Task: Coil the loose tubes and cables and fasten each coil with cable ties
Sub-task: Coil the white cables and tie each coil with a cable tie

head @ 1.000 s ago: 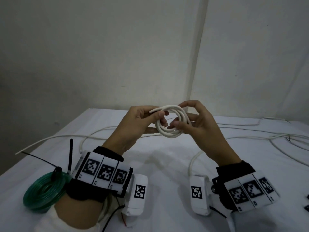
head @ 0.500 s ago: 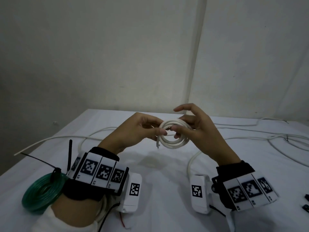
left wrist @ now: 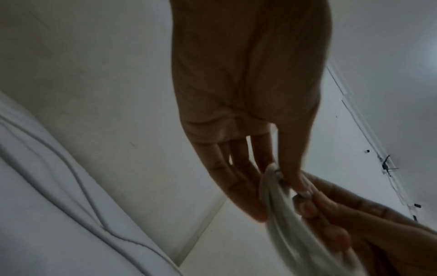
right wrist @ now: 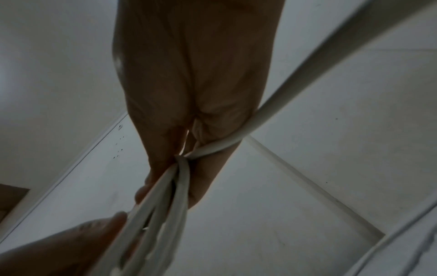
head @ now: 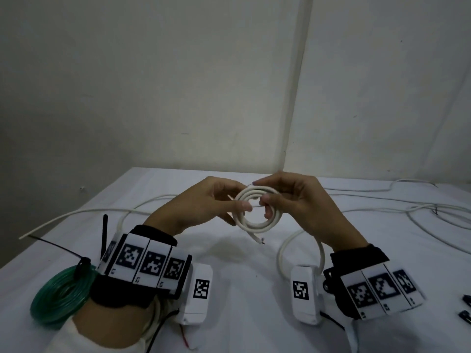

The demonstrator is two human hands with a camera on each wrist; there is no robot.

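White table (head: 229, 314), grey walls; you hold the white coil (head: 258, 211) above it.
Left hand (head: 204, 202) pinches the coil's left side, right hand (head: 298, 200) grips its right; cut end (head: 261, 241) points down-right; uncoiled length trails toward your right wrist.

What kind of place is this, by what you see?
Probably a plain indoor work table set in a room corner: a white-covered table, bare pale walls, and loose white cables beside a tied green tube coil.
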